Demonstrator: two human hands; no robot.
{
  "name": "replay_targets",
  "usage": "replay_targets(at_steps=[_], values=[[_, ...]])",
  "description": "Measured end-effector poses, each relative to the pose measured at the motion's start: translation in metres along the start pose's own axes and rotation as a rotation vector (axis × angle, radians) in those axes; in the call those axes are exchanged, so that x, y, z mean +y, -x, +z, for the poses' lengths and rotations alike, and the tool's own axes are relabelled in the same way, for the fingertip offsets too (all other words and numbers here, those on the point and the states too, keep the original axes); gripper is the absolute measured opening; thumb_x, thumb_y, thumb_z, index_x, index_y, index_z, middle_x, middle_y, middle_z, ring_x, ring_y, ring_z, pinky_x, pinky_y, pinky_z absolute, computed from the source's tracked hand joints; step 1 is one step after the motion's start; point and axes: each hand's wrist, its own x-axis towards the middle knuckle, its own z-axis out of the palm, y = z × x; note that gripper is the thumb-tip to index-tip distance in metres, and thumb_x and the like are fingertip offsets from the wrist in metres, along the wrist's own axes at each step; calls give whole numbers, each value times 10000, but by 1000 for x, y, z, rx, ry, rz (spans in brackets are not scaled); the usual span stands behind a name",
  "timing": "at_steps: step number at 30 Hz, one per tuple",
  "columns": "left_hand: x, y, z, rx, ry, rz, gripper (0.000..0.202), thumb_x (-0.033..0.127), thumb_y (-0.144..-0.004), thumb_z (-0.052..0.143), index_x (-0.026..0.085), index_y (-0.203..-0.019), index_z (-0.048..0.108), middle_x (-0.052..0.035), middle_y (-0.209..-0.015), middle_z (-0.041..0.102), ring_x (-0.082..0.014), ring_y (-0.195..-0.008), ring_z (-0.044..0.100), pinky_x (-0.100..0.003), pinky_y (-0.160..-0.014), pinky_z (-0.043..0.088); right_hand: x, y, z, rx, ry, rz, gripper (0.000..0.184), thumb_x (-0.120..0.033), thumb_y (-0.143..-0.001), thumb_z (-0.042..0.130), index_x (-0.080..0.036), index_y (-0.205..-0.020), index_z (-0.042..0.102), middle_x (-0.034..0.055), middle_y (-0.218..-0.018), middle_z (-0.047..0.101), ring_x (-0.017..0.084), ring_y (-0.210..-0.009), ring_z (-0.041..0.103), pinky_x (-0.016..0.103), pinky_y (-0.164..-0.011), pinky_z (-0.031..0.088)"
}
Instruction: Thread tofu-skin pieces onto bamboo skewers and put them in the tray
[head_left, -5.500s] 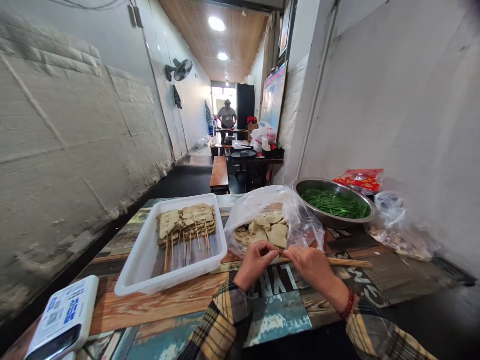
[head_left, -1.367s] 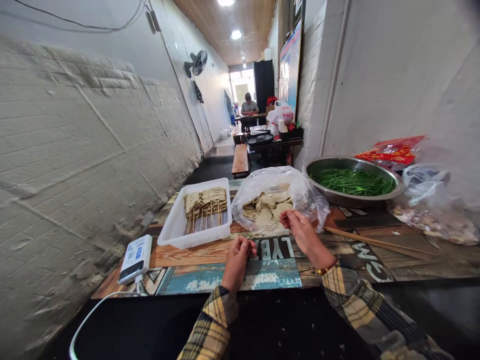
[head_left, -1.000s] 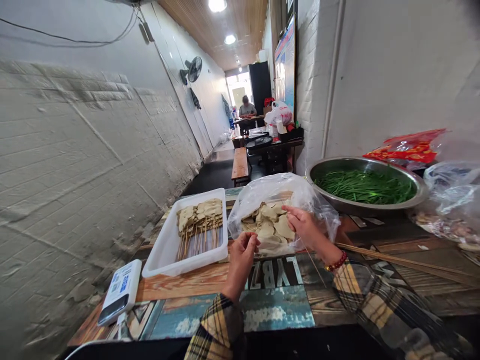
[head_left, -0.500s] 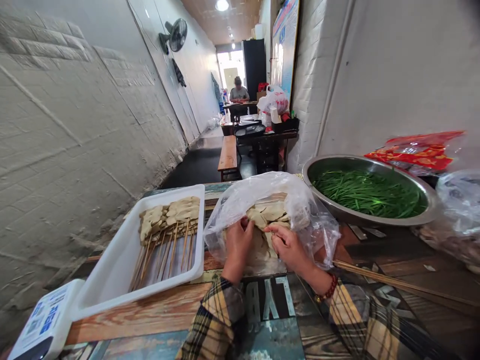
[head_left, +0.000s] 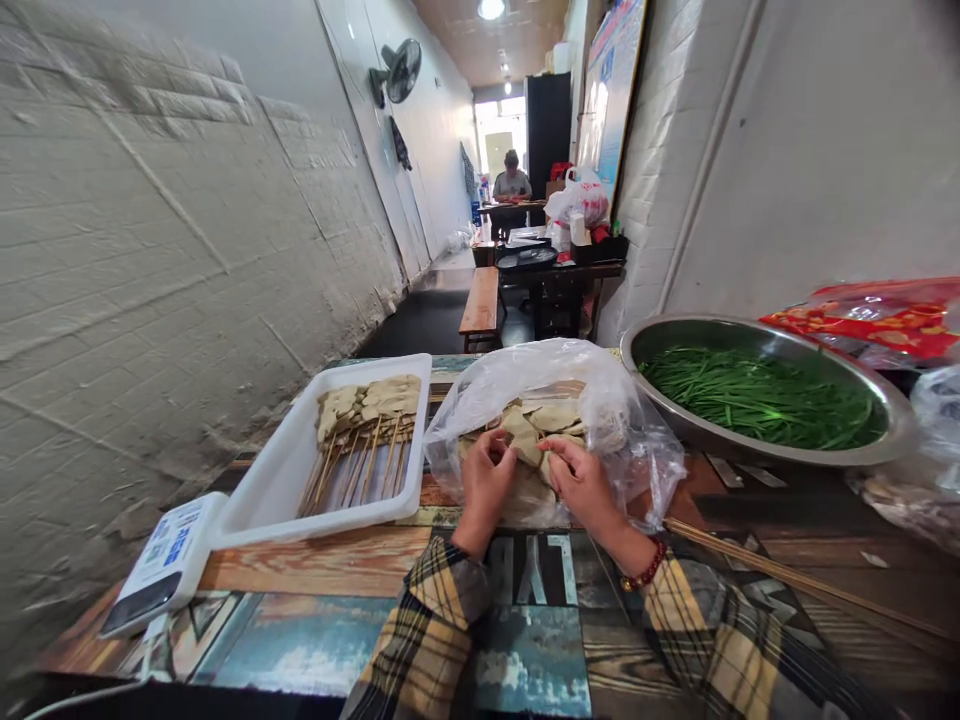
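A clear plastic bag (head_left: 480, 385) lies open before me, holding a pile of thin beige slices (head_left: 559, 418) that look like bean curd sheet. Over it, my left hand (head_left: 486, 485) is closed, pinching the edge of one beige slice (head_left: 520, 432) between thumb and fingertips. My right hand (head_left: 589, 490) is closed in a pinch close by, its fingertips at that slice's right edge. A thin skewer (head_left: 606, 562) runs back beneath the right palm; its tip is hidden. To the left, a white tray (head_left: 255, 500) holds beige slices threaded on wooden skewers (head_left: 364, 470).
A steel bowl (head_left: 896, 425) of green chives (head_left: 757, 395) stands right of the bag. Loose skewers (head_left: 750, 555) lie on the table below it. A white scale (head_left: 169, 560) sits at front left. Farther back are a bench (head_left: 480, 300) and a seated person (head_left: 512, 182).
The view has swung left, so the surroundings appear farther right. Both hands stay over the bag, and the pinched slice now shows more fully between them.
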Motion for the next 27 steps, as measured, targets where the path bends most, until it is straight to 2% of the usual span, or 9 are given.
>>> replay_targets(at_steps=[4, 11, 14, 19, 23, 27], values=[[-2, 14, -16, -8, -71, -7, 72, 184, -726, 606, 156, -742, 671, -33, -714, 679, -155, -652, 594, -263, -622, 421, 1, 3, 0, 1, 28, 1, 267, -327, -870, 496, -186, -982, 693, -26, -532, 539, 141, -454, 463, 249, -442, 351], [-1, 19, -24, -2, -49, -30, 51, 206, -697, 575, 174, -660, 590, 3, -638, 597, -139, -631, 546, -248, -601, 391, -2, 6, 1, -42, 22, 46, 286, -343, -878, 487, -171, -1001, 679, -32, -533, 502, 139, -457, 439, 258, -456, 325], [-2, 18, -24, -5, 97, -127, 67, 242, -679, 578, 178, -670, 563, 12, -626, 569, -130, -604, 535, -239, -575, 389, -4, 6, 0, -45, 8, 93, 285, -354, -874, 488, -176, -994, 675, -38, -518, 479, 139, -442, 429, 262, -451, 313], [6, 18, -32, -44, 527, -329, 178, 298, -680, 602, 193, -766, 487, 27, -643, 587, -117, -575, 576, -229, -568, 414, -9, 6, 0, -29, -9, 111, 276, -374, -864, 506, -185, -972, 675, -32, -527, 487, 140, -448, 430, 264, -449, 315], [16, 20, -35, -144, 705, -342, 196, 284, -682, 624, 197, -762, 468, 41, -635, 576, -117, -598, 609, -224, -586, 418, -9, 5, 0, -48, -51, 134, 283, -400, -854, 535, -184, -971, 676, -37, -528, 479, 137, -455, 425, 263, -457, 308], [18, 22, -31, -277, 641, -290, 166, 266, -703, 621, 196, -755, 481, 34, -615, 591, -117, -579, 598, -222, -574, 407, -10, 3, 0, -75, -179, 201, 297, -455, -811, 587, -176, -871, 669, -53, -516, 441, 107, -435, 354, 243, -434, 243]])
